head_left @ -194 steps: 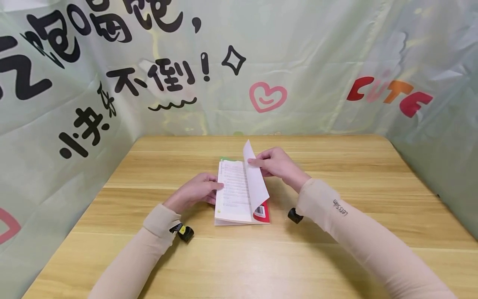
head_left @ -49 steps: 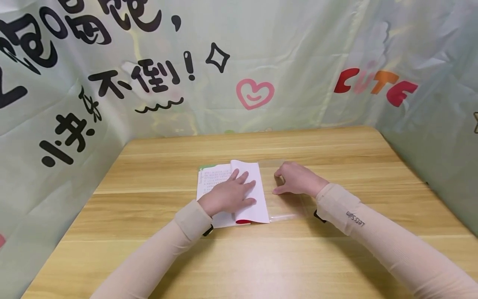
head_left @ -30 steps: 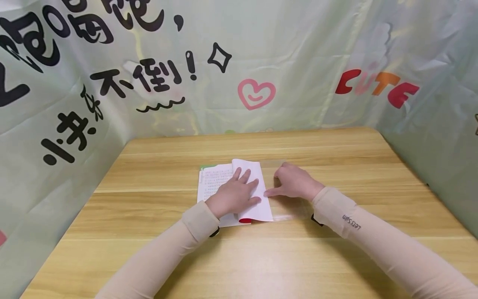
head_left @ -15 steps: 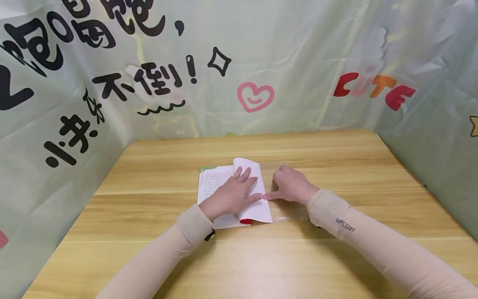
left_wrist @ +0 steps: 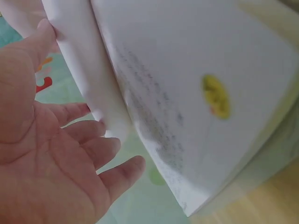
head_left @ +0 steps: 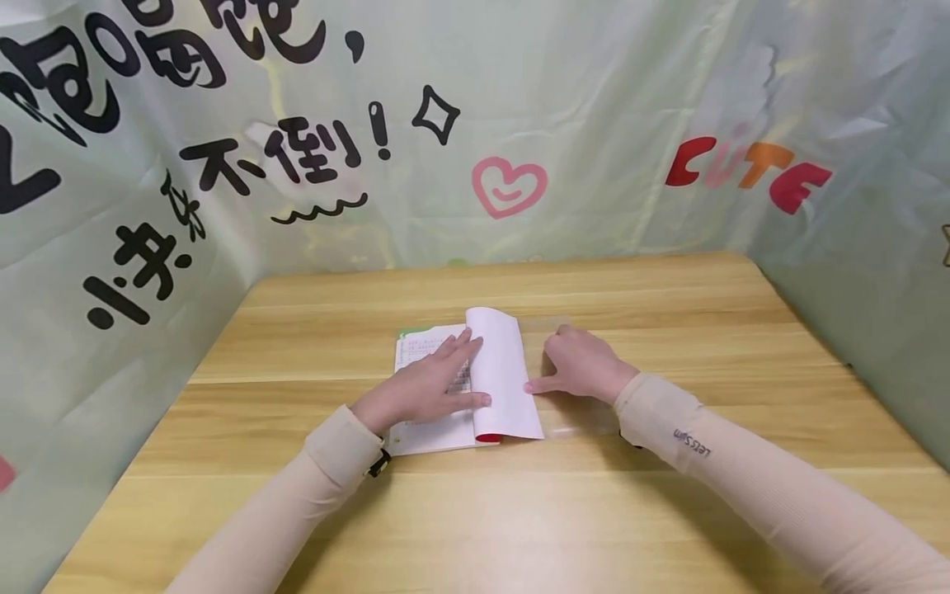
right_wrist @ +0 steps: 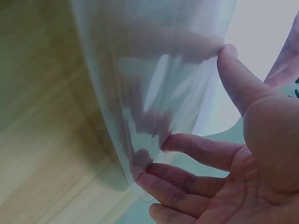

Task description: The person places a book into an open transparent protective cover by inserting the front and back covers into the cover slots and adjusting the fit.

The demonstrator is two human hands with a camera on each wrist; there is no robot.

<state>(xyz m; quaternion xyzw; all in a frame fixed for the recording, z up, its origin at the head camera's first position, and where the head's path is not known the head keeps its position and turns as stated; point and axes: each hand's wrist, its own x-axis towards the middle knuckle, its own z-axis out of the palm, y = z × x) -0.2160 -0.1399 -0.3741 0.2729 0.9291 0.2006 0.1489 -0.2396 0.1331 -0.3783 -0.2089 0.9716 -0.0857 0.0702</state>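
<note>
An open book (head_left: 408,360) lies mid-table with printed text on its left side. Its white leaf (head_left: 505,363), red on the underside, curls over the right part. From under that leaf a clear plastic film (head_left: 582,422) reaches out to the right. My left hand (head_left: 423,386) lies across the printed page, fingers extended, thumb and fingertips touching the leaf's curled fold. My right hand (head_left: 586,363) rests on the film, its thumb at the leaf's right edge. In the right wrist view, the fingertips touch the glossy film (right_wrist: 159,88) and the thumb is spread apart from them.
The wooden table (head_left: 475,520) spreads around the book on all sides. A pale printed curtain (head_left: 594,107) hangs behind it and along both sides. Each forearm wears a beige sleeve, and a small black device (head_left: 378,464) shows at the left wrist.
Earlier the right hand held the leaf up; since then the leaf lies folded and film shows at right. In the last half second the left hand slid left off the leaf, which bulges slightly higher.
</note>
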